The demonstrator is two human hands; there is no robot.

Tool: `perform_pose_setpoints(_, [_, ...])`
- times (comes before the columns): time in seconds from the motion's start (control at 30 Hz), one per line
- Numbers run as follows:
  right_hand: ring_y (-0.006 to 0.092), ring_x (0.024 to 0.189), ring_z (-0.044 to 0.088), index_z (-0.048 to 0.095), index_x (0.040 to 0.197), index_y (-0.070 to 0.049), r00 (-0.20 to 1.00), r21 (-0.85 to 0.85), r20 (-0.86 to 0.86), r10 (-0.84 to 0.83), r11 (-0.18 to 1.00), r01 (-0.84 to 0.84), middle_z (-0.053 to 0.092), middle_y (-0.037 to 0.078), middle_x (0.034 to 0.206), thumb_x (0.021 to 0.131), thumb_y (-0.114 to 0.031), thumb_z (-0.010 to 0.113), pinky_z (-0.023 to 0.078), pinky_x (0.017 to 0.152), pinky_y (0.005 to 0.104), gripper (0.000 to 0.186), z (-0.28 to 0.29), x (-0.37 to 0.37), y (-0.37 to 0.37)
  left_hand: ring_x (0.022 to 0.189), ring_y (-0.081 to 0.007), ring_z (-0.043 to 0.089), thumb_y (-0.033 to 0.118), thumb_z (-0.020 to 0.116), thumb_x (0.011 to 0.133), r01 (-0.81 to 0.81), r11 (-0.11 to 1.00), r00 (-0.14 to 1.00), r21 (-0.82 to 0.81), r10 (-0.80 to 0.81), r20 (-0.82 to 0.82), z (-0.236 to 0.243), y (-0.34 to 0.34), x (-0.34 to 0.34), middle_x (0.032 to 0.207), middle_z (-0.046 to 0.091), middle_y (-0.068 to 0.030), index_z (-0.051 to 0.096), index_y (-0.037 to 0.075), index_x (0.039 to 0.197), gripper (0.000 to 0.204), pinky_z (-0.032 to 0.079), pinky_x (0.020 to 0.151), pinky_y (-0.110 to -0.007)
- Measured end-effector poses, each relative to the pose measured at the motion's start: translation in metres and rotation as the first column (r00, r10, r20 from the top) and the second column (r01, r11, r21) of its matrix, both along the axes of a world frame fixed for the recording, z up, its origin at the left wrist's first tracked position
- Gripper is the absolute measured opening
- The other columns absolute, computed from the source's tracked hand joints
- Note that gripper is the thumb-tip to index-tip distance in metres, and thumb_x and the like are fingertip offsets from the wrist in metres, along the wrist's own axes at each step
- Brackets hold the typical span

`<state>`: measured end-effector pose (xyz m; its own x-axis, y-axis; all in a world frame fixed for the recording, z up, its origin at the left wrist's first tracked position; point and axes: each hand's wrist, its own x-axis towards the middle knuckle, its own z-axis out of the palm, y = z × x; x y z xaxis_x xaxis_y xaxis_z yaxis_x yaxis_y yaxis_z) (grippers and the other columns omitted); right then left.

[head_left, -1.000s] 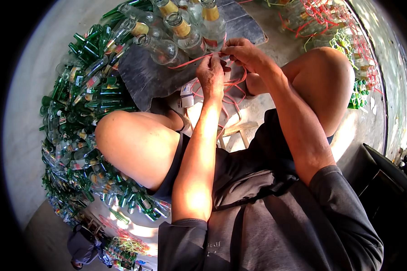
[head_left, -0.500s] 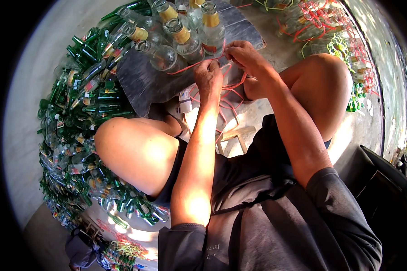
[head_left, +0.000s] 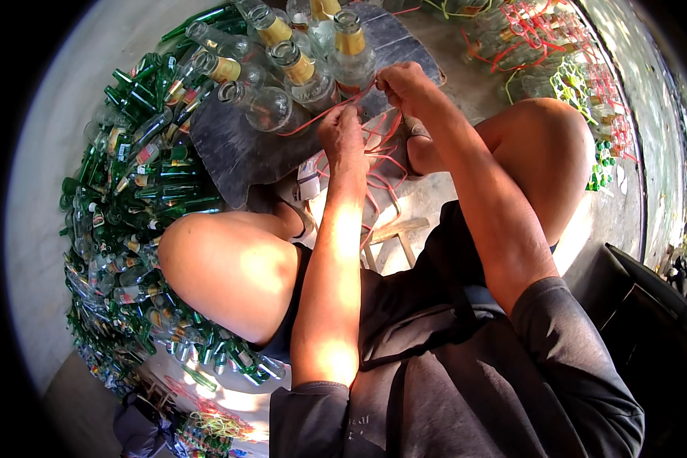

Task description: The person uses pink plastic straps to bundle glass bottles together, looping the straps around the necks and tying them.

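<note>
Red string (head_left: 324, 114) stretched between both hands beside clear bottles (head_left: 298, 76) on a dark board (head_left: 237, 149). Left hand (head_left: 342, 131) pinches the string; right hand (head_left: 401, 82) grips its other end near one bottle's neck. Green bottles (head_left: 141, 175) heaped left.

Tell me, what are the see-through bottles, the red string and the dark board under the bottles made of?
Clear bottles: glass, it seems; you see through them and they shine in the sun. Red string: probably thin plastic twine; it is smooth, bright and holds loose curls. Dark board: hard to tell, perhaps slate or worn wood; flat, grey, dull and scuffed. Both the left hand and the right hand pinch the string.
</note>
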<state>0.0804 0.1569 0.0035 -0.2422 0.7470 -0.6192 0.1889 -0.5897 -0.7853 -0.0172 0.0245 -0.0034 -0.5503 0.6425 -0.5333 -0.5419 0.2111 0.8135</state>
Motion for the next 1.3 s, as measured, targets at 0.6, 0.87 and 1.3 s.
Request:
perform_pose_setpoints(0.6, [0.0068, 0.055, 0.036, 0.061, 0.082, -0.007, 0.964, -0.122, -0.265, 0.021, 0.991, -0.055, 0.055, 0.0, 0.076, 0.095, -0.013, 0.067, 0.025, 0.046, 0.0254, 0.016, -0.001, 0.018, -0.002, 0.054, -0.0053, 0.042, 0.013, 0.083, 0.088, -0.023, 0.996, 0.994, -0.085, 0.032, 0.104, 0.01, 0.007, -0.004, 0.078, 0.063, 0.0024, 0.081, -0.001, 0.103, 0.02, 0.029, 0.044, -0.027])
perform_pose_setpoints(0.87, [0.0073, 0.047, 0.034, 0.061, 0.083, -0.004, 0.938, -0.297, -0.264, -0.224, 0.944, 0.142, 0.054, 0.002, 0.069, 0.094, -0.006, 0.068, 0.022, 0.041, 0.0254, 0.014, -0.01, 0.004, 0.006, 0.058, -0.0087, 0.05, 0.006, 0.081, 0.083, -0.077, 0.988, 0.987, -0.136, 0.095, 0.129, 0.021, 0.016, -0.003, 0.086, 0.07, -0.0041, 0.079, -0.005, 0.102, 0.021, 0.035, 0.045, -0.028])
perform_pose_setpoints(1.3, [0.007, 0.049, 0.035, 0.061, 0.082, -0.007, 0.951, -0.222, -0.267, -0.157, 0.97, 0.098, 0.055, 0.002, 0.071, 0.095, -0.008, 0.07, 0.023, 0.042, 0.0253, 0.016, -0.011, 0.005, 0.01, 0.047, -0.0078, 0.042, 0.006, 0.076, 0.088, -0.012, 0.998, 0.98, -0.065, 0.025, 0.199, 0.01, 0.007, -0.012, 0.074, 0.061, 0.0001, 0.076, -0.005, 0.109, 0.023, 0.032, 0.04, -0.027])
